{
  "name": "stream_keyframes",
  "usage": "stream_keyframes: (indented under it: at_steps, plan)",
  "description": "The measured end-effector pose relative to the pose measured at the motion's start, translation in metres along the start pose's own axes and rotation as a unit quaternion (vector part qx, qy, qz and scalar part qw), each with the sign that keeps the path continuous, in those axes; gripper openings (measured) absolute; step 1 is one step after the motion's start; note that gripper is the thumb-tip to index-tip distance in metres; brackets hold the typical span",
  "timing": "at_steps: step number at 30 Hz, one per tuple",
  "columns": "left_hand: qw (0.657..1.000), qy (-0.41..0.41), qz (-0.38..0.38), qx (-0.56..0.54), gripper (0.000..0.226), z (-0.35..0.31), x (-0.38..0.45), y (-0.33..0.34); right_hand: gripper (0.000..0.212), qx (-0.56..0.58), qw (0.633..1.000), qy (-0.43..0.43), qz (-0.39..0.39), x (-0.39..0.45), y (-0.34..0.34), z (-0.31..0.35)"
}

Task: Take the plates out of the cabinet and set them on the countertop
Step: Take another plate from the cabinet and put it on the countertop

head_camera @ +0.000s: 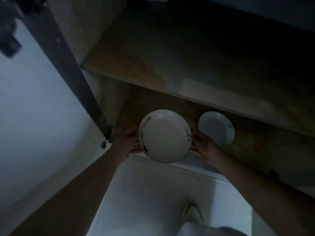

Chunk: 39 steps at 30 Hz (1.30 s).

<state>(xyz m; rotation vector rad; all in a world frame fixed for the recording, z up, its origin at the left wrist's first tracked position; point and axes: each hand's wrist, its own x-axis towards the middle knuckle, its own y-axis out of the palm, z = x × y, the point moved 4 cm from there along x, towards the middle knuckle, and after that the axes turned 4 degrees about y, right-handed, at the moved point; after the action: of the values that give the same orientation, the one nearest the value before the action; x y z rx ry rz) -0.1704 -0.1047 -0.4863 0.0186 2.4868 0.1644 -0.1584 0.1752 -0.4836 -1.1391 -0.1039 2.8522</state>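
Grip: left hand point(128, 142) and right hand point(203, 147) clasp large plate point(164, 136) at opposite rims.
Advice: keep it level clearing cabinet shelf point(247, 143); small plate point(216, 127) stays beside.

Large plate point(164, 136) was white with dark lettering at its right rim and a yellow-and-black motif at its left rim, small plate point(216, 127) was white with dark lettering, shelf point(170, 65) was brown wood, door point(34, 108) was white, floor point(153, 193) was pale.
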Motion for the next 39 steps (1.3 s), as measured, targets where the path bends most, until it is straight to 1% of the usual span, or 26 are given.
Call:
stream_keyframes:
  at_steps: [2, 6, 8, 12, 14, 18, 21, 25, 28, 30, 33, 36, 39]
  plan:
    - [1.0, -0.009, -0.001, -0.005, 0.017, -0.007, -0.03, -0.003, 0.026, -0.01, 1.0, 0.013, -0.002, -0.031, 0.002, 0.007]
    - [0.999, -0.022, -0.004, -0.025, 0.019, -0.019, -0.091, -0.012, 0.028, -0.029, 0.999, 0.019, -0.008, -0.09, 0.009, 0.023]
    - [0.999, -0.027, -0.01, -0.033, 0.025, -0.023, -0.121, -0.017, 0.03, -0.042, 0.999, 0.02, -0.001, -0.121, 0.013, 0.029]
    - [0.999, -0.031, -0.018, -0.033, 0.047, -0.039, -0.182, -0.026, 0.03, -0.041, 0.999, 0.032, -0.003, -0.183, 0.019, 0.037]
    - [0.999, -0.03, -0.01, -0.027, 0.051, -0.047, -0.213, -0.032, 0.031, -0.039, 0.998, 0.043, -0.005, -0.216, 0.024, 0.04]
    - [1.0, -0.024, 0.002, -0.006, 0.05, -0.077, -0.289, -0.043, 0.034, -0.036, 0.998, 0.042, -0.001, -0.297, 0.038, 0.058]
    - [1.0, -0.018, 0.0, -0.001, 0.045, -0.119, -0.357, -0.05, 0.03, -0.024, 0.999, 0.027, -0.003, -0.369, 0.05, 0.085]
    - [1.0, -0.012, 0.005, -0.002, 0.034, -0.177, -0.447, -0.049, 0.032, -0.025, 0.999, 0.017, -0.023, -0.462, 0.049, 0.126]
    - [0.999, 0.011, 0.04, -0.008, 0.03, -0.225, -0.503, -0.042, 0.032, -0.026, 0.999, -0.009, -0.036, -0.529, 0.038, 0.163]
    - [0.998, 0.023, 0.055, 0.004, 0.03, -0.25, -0.533, -0.032, 0.032, -0.019, 0.998, -0.01, -0.052, -0.574, 0.025, 0.183]
    - [0.996, 0.048, 0.077, -0.02, 0.029, -0.282, -0.572, -0.014, 0.029, 0.0, 0.997, -0.037, -0.068, -0.633, 0.005, 0.213]
    - [0.993, 0.072, 0.088, -0.02, 0.028, -0.303, -0.609, 0.01, 0.027, 0.007, 0.995, -0.063, -0.075, -0.681, -0.017, 0.23]
    - [0.989, 0.111, 0.1, -0.011, 0.037, -0.32, -0.644, 0.038, 0.027, 0.021, 0.993, -0.092, -0.073, -0.72, -0.042, 0.24]
